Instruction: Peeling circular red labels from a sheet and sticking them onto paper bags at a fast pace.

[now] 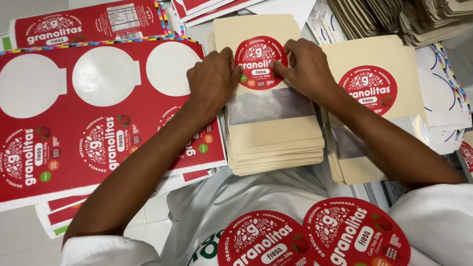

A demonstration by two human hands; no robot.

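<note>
A stack of tan paper pouches (276, 135) with clear window strips lies in front of me. A round red sticker (260, 61) sits on the top pouch above its window. My left hand (213, 79) presses flat on the sticker's left edge. My right hand (306, 66) presses fingertips on its right edge. Neither hand grips anything. Two more round red stickers (315, 236) rest on my white garment near the bottom edge.
A large red sticker sheet (98, 128) with round cut-out holes lies at left over more sheets. A second pile of labelled pouches (374, 88) sits at right. Stacks of plain pouches (394, 17) and peeled white backing sheets (443, 88) are at the upper right.
</note>
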